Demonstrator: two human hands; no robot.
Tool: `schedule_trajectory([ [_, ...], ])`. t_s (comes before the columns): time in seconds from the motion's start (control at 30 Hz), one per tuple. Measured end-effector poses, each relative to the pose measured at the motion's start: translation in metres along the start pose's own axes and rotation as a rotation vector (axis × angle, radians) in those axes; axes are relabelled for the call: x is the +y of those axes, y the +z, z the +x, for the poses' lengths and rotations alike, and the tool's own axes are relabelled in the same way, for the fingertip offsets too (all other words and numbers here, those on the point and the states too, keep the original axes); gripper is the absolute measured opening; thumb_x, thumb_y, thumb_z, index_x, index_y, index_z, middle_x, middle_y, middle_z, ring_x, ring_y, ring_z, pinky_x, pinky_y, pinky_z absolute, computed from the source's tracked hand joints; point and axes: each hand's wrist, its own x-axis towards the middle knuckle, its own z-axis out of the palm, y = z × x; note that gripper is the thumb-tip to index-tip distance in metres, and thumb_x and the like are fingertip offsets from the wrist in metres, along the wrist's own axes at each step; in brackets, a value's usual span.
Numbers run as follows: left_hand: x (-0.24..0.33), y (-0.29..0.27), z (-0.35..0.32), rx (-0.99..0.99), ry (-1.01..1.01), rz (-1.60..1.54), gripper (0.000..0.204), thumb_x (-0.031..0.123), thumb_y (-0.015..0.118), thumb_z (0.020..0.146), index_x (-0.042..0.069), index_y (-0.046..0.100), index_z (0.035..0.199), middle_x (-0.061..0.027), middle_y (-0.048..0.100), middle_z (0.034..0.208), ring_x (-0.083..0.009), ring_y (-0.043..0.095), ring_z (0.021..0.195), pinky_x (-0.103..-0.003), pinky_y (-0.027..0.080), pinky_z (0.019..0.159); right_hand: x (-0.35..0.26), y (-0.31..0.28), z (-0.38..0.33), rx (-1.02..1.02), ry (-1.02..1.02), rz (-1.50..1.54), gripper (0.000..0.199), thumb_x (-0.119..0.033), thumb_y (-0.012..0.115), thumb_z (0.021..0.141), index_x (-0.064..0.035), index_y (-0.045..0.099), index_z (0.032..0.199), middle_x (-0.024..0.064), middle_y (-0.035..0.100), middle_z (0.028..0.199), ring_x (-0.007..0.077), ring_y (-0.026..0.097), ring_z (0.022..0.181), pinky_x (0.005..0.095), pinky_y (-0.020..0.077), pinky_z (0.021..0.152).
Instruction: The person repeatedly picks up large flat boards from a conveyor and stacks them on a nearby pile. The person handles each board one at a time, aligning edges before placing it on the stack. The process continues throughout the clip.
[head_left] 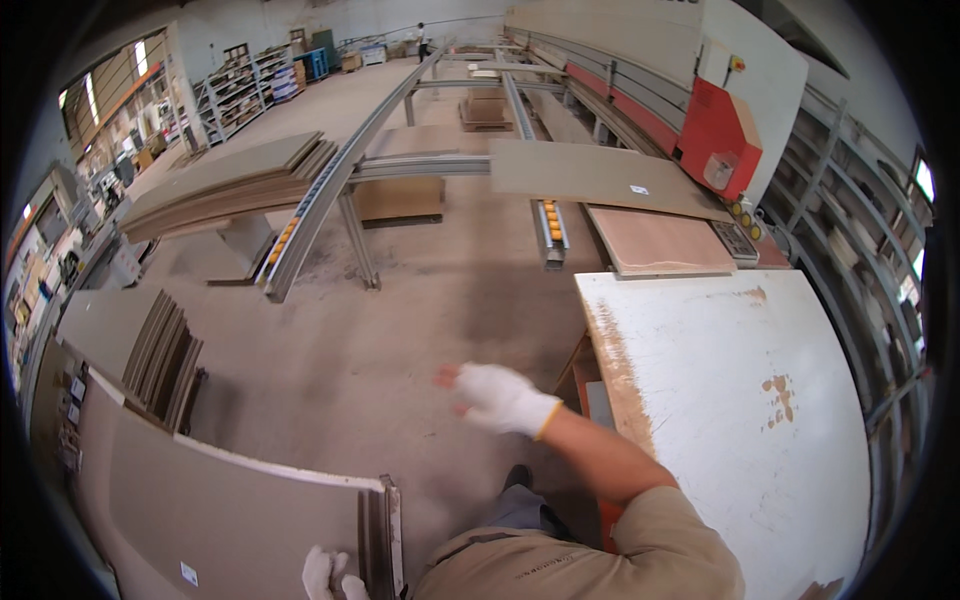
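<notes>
A grey panel (230, 500) is gripped at its end by the gloved left hand (330, 575); the right hand (500, 398), spread and empty, must be brought onto it next for a two-handed hold

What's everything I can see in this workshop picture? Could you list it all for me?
white worn tabletop: one, white with brown scuffs, lower right
reddish board: one, beyond the tabletop
grey panel: one, on the conveyor by the machine
red and white machine: one, upper right
roller rails: several, grey with orange rollers, centre
stacked grey boards: one pile, upper left
leaning panels: several, grey, left
large grey panel: one, lower left
shelving: far left wall
left hand: white glove, at the large panel's edge
right hand: white glove, raised in the air, holding nothing
</notes>
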Motion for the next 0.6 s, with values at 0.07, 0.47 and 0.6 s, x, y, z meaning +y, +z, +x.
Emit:
schedule_trajectory([
  [0.07, 0.006, 0.04, 0.025, -0.096, -0.042, -0.188, 0.041, 0.002, 0.057, 0.101, -0.006, 0.054, 0.141, -0.0248, 0.054, 0.144, -0.0293, 0.065, 0.113, -0.04, 0.054, 0.099, 0.067, -0.025, -0.052, 0.346, 0.078, -0.128, 0.055, -0.017, 0.065, 0.091, -0.0061, 0.055, 0.144, 0.0189, 0.061, 0.138, 0.0358, 0.062, 0.12, 0.0455, 0.0514, 0.102],
  [0.47, 0.109, 0.466, 0.218, -1.093, -0.394, -0.8, 0.042, 0.023, 0.062, 0.103, 0.0, 0.057, 0.138, -0.0146, 0.066, 0.13, -0.025, 0.068, 0.109, -0.037, 0.054, 0.096, 0.166, -0.031, -0.322, 1.469, 1.067, 0.636, 0.031, -0.008, 0.057, 0.099, -0.0044, 0.059, 0.13, 0.0084, 0.07, 0.096, 0.0112, 0.063, 0.084, 0.0275, 0.0531, 0.073],
  [0.6, 0.084, 0.648, 0.274, -1.557, -0.531, -1.667, 0.025, 0.031, 0.063, 0.104, 0.008, 0.06, 0.114, -0.0061, 0.066, 0.105, -0.0234, 0.066, 0.101, -0.036, 0.051, 0.085, 0.162, -0.039, -0.305, 1.319, 1.111, 0.567, 0.028, -0.006, 0.058, 0.097, -0.002, 0.063, 0.125, 0.0101, 0.071, 0.095, 0.0149, 0.064, 0.079, 0.0302, 0.0539, 0.075],
])
